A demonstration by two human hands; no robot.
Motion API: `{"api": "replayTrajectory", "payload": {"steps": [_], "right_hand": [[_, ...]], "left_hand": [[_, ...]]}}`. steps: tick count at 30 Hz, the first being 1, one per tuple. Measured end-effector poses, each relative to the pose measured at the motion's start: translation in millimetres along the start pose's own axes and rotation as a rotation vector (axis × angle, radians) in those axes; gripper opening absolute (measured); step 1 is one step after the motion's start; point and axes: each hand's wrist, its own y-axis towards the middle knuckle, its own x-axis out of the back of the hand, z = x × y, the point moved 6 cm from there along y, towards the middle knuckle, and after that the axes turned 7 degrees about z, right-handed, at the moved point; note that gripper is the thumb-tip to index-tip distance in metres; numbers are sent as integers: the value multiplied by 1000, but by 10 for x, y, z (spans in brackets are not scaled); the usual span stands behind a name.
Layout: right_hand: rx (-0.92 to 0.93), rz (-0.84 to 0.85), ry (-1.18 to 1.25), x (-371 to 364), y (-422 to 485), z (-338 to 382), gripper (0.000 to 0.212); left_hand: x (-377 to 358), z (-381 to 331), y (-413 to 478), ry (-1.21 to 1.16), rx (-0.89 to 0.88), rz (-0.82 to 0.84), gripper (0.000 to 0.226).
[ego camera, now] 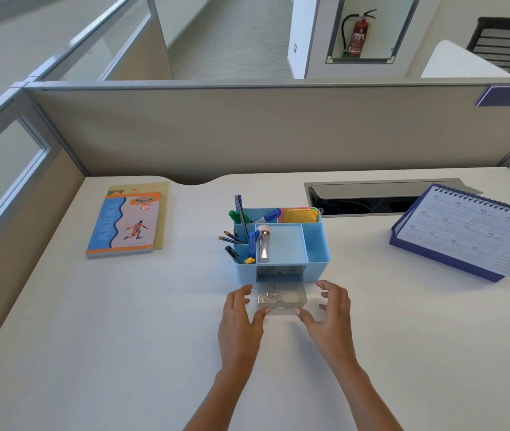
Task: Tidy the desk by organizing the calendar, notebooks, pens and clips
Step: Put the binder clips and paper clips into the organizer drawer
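Note:
A light blue desk organizer (317, 244) stands mid-desk with pens and pencils (237, 234) in its left slots and coloured sticky notes at the back. Its clear drawer (291, 296) is pulled out in front and holds several metal paper clips (271, 295). My left hand (241, 312) and my right hand (328, 309) flank the drawer, thumbs touching its front corners, fingers spread. Stacked notebooks (126, 223) lie at the left. A blue spiral desk calendar (471, 231) stands at the right.
A grey partition wall (263, 129) closes off the back of the white desk (123, 337). An open cable slot (365, 199) sits behind the organizer. A clear tube with a pink cap (263, 244) lies in the organizer's middle tray.

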Motion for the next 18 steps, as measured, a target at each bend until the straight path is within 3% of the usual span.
{"api": "replayTrajectory", "payload": {"steps": [4,6,10,14,18], "right_hand": [[-126,14,-39,-77,121,-96,114],[-165,50,-15,-109,227,-97,123],[-137,95,91,-153,444,-77,112],[-169,-1,122,-133,580,-89,89],[-161,-88,107,-153,657,-88,84]], "left_hand": [[28,-73,129,0,61,-7,87],[45,-77,195,9,83,-11,100],[51,-52,327,0,101,6,100],[44,-50,462,-54,165,-52,85],[41,-85,533,-80,189,-152,73]]}}
